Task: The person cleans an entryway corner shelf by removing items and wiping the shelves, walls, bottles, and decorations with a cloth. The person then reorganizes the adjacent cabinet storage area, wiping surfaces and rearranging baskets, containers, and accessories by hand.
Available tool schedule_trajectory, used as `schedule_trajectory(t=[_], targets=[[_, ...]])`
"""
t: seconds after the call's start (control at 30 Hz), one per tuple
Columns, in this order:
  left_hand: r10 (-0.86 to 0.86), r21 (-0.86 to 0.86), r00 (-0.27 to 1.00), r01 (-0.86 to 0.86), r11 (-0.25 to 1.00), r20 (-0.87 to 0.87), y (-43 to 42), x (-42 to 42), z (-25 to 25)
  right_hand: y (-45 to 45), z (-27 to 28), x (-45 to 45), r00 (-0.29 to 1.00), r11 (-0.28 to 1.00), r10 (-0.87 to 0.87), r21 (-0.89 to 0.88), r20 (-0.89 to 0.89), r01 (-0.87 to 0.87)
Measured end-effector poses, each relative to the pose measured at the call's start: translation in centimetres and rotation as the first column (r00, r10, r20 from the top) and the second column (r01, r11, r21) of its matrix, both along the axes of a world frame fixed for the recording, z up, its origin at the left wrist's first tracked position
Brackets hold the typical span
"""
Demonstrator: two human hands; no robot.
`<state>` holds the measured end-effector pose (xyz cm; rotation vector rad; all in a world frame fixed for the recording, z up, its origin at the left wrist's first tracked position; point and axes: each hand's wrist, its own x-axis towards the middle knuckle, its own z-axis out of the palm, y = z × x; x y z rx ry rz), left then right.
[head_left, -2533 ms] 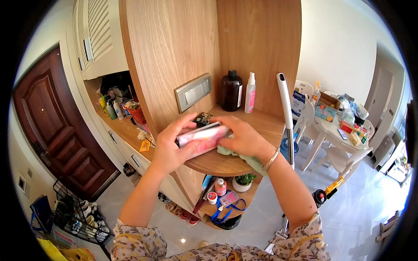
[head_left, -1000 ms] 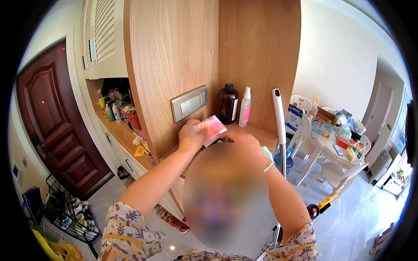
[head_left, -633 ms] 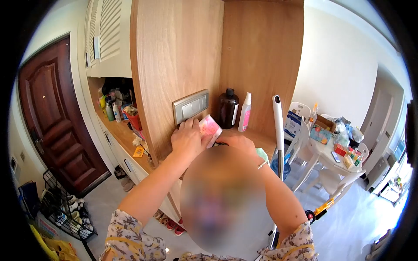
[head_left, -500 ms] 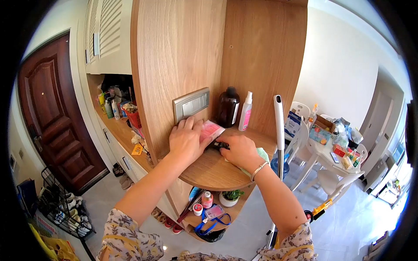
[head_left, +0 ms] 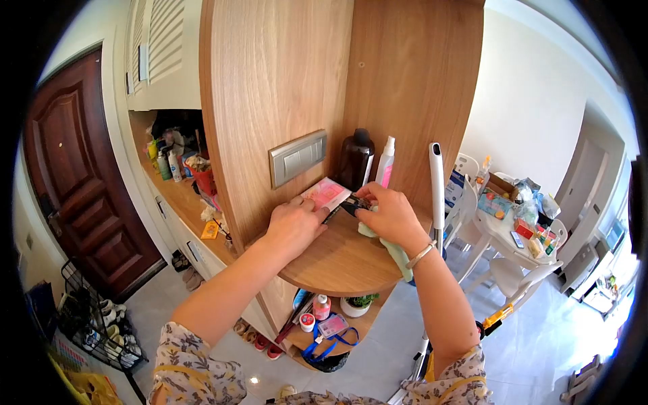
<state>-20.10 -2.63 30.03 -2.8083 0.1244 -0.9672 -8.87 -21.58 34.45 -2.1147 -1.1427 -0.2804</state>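
Observation:
On the rounded wooden shelf (head_left: 337,260), my left hand (head_left: 297,224) grips the near edge of a flat pink-and-white packet (head_left: 328,193), fingers bent over it. My right hand (head_left: 391,214) pinches a small black object (head_left: 352,204) at the packet's right end; its kind is partly hidden by the fingers. A pale green cloth (head_left: 397,256) lies under my right hand and hangs towards the shelf's edge. Just behind stand a dark brown bottle (head_left: 356,160) with a black cap and a clear spray bottle (head_left: 386,164) with a pink label.
A switch panel (head_left: 298,159) is set in the wood on the left. A white pole (head_left: 437,196) rises by the shelf's right edge. The lower shelf holds a potted plant (head_left: 358,305) and a blue lanyard (head_left: 326,349). Farther right stands a cluttered white table (head_left: 496,229).
The packet has shifted back against the brown bottle, its pink face turned up. My right hand has risen with the black object, and the green cloth has moved to the shelf's right edge.

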Motion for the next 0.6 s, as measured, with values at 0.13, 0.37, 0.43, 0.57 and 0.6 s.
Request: schedule_trajectory(t=[0.13, 0.37, 0.43, 0.57, 0.6], targets=[[0.01, 0.036, 1.0, -0.011, 0.999, 0.022, 0.0, 0.1, 0.1, 2.8, -0.2, 0.5, 0.998, 0.998, -0.044, 0.044, 0.054, 0.042], [-0.111, -0.035, 0.973, 0.121, 0.992, 0.201, -0.5, -2.3, 0.7, 8.0, 0.3, 1.4, 0.966, 0.985, -0.01, -0.164, 0.257, 0.053], [-0.124, -0.092, 0.97, 0.145, 0.985, 0.207, -0.7, -4.3, 1.0, 8.6, 0.6, 1.9, 0.973, 0.964, 0.035, -0.265, 0.229, 0.028], [-0.138, -0.22, 0.86, 0.276, 0.936, 0.491, 1.4, -9.1, 0.4, 7.6, -0.7, 2.9, 0.966, 0.984, 0.143, -0.134, 0.213, -0.116], [-0.061, -0.264, 0.826, 0.249, 0.932, 0.561, 2.6, -10.4, 0.0, 6.7, 0.0, 2.0, 0.973, 0.991, 0.109, -0.097, 0.204, -0.091]])
